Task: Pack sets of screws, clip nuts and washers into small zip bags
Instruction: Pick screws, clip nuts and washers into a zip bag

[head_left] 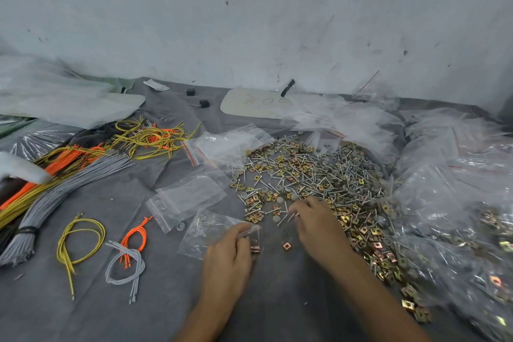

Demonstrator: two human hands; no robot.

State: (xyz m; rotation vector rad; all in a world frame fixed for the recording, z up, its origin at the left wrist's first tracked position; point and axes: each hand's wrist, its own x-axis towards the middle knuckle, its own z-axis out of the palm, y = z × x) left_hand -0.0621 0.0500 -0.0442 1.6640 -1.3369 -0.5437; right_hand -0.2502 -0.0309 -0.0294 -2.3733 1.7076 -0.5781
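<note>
Down in the head view, the left hand point(230, 250) grips a small zip bag point(211, 233), thumb and fingers curled round its right edge. A couple of coppery clip nuts point(254, 248) sit inside the bag, right at the grip. The rest of the clear bag lies flat on the grey cloth point(138, 300), trailing up and to the left of the grip.

Just right of the grip, between the two hands, a loose clip nut point(286, 245) lies on the cloth. The right hand point(316, 222) is beyond it, fingers bent down into the near edge of the pile point(319, 175). Whether they pinch anything cannot be told.

The pile spreads up and right of the right hand's fingertips. It mixes silver screws point(311, 183), brassy clip nuts and round grey washers point(280, 199). Farther right of that hand, filled bags point(458, 203) are heaped together.

Up and to the left of the left hand's grip lie empty zip bags point(188, 197), overlapping. Well left of the grip are looped yellow wires point(80, 241), orange wires point(136, 236) and grey wires point(125, 266). A tied grey bundle point(55, 197) lies farther left still.
</note>
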